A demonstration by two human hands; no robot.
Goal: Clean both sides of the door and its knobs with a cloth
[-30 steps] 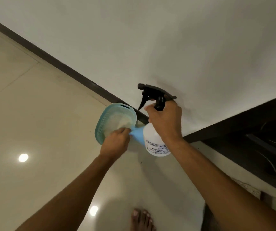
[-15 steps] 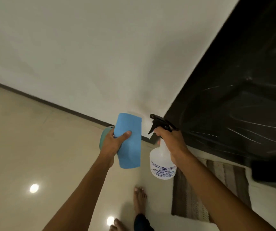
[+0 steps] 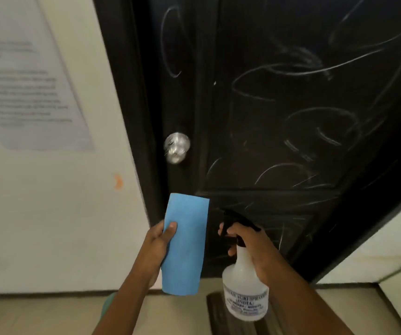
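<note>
Door [image 3: 279,117] ahead, dark, streaked with white scribbles; knob [image 3: 176,147] on its left edge. Your left hand [image 3: 157,240] pinches the blue cloth [image 3: 185,245]; right hand [image 3: 248,243] grips the spray bottle [image 3: 244,291]. Wiping not begun. Next: spray the panel, then wipe.

A white printed notice [image 3: 29,83] hangs on the pale wall [image 3: 49,226], its lines of text too blurred to read. Lower down, a small orange mark [image 3: 118,182] shows on the paint. A translucent spray bottle [image 3: 244,293] with a black trigger head and a printed label hangs above a dark striped mat [image 3: 221,315] on the beige tiled floor [image 3: 37,317].
</note>
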